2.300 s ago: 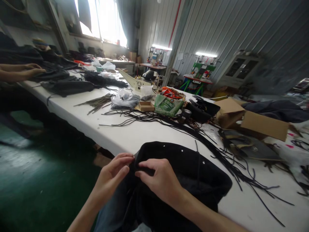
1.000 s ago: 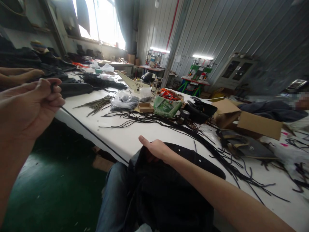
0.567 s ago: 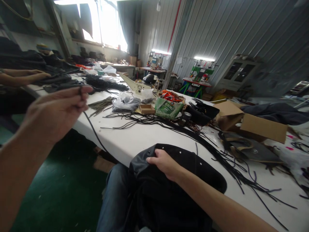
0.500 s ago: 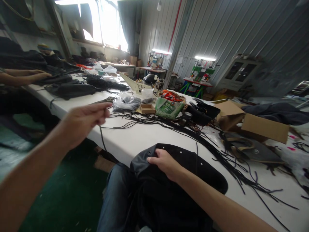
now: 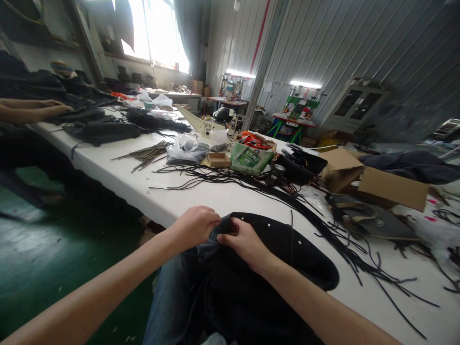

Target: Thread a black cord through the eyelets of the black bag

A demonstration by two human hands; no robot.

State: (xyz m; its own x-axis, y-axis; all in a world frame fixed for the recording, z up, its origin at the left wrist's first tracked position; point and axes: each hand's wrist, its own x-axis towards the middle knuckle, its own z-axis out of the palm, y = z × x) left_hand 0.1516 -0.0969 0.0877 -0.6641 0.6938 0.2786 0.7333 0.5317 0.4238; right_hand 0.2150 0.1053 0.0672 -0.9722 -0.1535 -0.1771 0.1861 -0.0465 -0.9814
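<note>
A black bag-like piece [image 5: 312, 258] with a row of punched holes along its edge lies over my lap and the table's front edge. My right hand [image 5: 247, 244] grips its folded rim near an eyelet, thumb on the near side and fingers behind. My left hand [image 5: 197, 225] is closed in a pinch right at that rim, close to the right fingertips. What sits between the left fingers is hidden. A thin dark cord [image 5: 292, 235] lies across the black material to the right of the hands.
Long black cords [image 5: 273, 191] stretch over the white table [image 5: 168, 199]. Behind them are a shorter strip bundle [image 5: 145, 154], plastic bags [image 5: 187, 149], a small cardboard tray [image 5: 219, 160] and a green bag [image 5: 251, 158]. An open carton [image 5: 391, 187] stands right. Another person's hands [image 5: 50, 109] work at far left.
My left hand has come from out over the table, where a dark cord hung beneath it, rightward and down to the rim. My right hand has kept its hold.
</note>
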